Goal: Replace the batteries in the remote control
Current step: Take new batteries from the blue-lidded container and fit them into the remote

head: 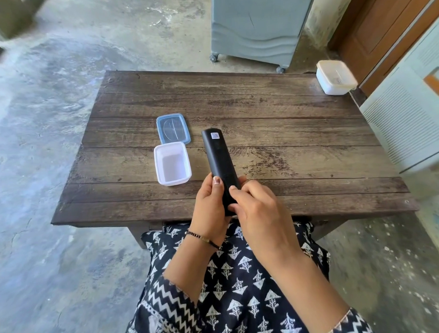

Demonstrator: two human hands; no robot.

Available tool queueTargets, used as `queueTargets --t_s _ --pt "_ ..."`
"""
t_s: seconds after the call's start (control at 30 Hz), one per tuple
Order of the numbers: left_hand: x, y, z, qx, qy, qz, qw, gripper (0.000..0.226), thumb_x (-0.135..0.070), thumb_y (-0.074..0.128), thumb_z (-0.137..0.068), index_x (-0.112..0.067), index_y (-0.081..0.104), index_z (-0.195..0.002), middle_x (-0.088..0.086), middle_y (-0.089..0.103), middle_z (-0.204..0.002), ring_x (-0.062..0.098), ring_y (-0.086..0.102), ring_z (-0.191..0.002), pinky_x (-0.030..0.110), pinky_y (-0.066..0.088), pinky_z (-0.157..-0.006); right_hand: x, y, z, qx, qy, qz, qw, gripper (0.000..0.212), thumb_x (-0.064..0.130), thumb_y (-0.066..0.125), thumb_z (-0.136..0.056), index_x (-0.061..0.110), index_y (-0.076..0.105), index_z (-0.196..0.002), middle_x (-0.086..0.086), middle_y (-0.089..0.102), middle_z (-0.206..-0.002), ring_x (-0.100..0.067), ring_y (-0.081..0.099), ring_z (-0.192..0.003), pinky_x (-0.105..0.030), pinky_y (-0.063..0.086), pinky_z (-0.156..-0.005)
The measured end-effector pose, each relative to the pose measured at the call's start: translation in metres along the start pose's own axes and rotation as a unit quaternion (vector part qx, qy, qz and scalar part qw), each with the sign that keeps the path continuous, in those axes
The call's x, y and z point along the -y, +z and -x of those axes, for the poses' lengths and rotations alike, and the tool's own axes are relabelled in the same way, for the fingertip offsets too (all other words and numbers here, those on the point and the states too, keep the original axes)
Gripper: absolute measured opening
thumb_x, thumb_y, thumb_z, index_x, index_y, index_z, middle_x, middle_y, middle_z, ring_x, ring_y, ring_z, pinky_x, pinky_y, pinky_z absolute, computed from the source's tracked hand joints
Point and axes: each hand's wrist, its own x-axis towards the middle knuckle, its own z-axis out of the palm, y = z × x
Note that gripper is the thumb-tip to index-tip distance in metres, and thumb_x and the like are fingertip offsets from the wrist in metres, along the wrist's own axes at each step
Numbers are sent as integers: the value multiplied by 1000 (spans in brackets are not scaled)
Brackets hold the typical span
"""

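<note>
With both hands closed on the near end of the remote, notes run outward from there.

Grip, left: left hand wraps the remote's near end from the left side, thumb laid flat on its upper face.
Grip, right: right hand curls over the same end from the right, thumb tip pressed on the upper face, just beside the left thumb.
Remote: black, back side up, small sticker at the far end; held above the table's near edge, far end pointing away and slightly left. Cover appears in place; no seam or open bay can be made out.
Batteries: none visible, old or new.
Tub: open white tub on the table just left of the remote; looks empty, though the bottom is washed out.
Lid: clear blue-rimmed lid flat on the table, just beyond the tub.
Far corner: second white tub, lidded, at the far right corner, well apart from the hands.
Step (judged): opening or closing the battery cover; thumb placement suits a slide either way, cannot say which.
Next move (judged): steady thumb pressure along the remote's length, left hand bracing the body so only the cover travels.
</note>
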Motion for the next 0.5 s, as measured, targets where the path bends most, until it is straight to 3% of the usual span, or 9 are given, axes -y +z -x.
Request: queueTargets --t_s 0.17,0.3,0.4,0.5 --pt "5 -3 0 -3 16 -28 999 29 -22 27 -101 -15 55 -101 0 67 -77 6 56 -49 21 46 -45 -4 2 -2 -9 5 -40 999 15 2 68 -78 5 67 -94 -5 59 -87 -23 58 -85 -37 57 -58" --pt "3 -2 0 5 5 -17 1000 28 -20 27 -101 -10 53 -106 -1 68 -76 5 60 -51 20 48 -45 -8 3 -4 -13 33 -71 997 9 7 70 -78 9 61 -80 0 57 -86 -18 58 -80 -32 55 -63" --pt "1 0 -1 17 3 7 1000 27 -21 26 -101 -8 48 -112 11 65 -93 6 60 -51 17 45 -42 -7 6 2 -44 28 -79 995 11 5 69 -79 7 59 -74 -1 58 -85 -18 58 -77 -30 53 -65" --pt "0 0 -2 30 4 23 999 27 -23 27 -101 -11 50 -107 14 64 -101 10 64 -61 19 44 -43 -7 9 11 -83 5 -63 995 5 0 67 -79 2 68 -84 -6 63 -90 -21 60 -79 -32 55 -68"
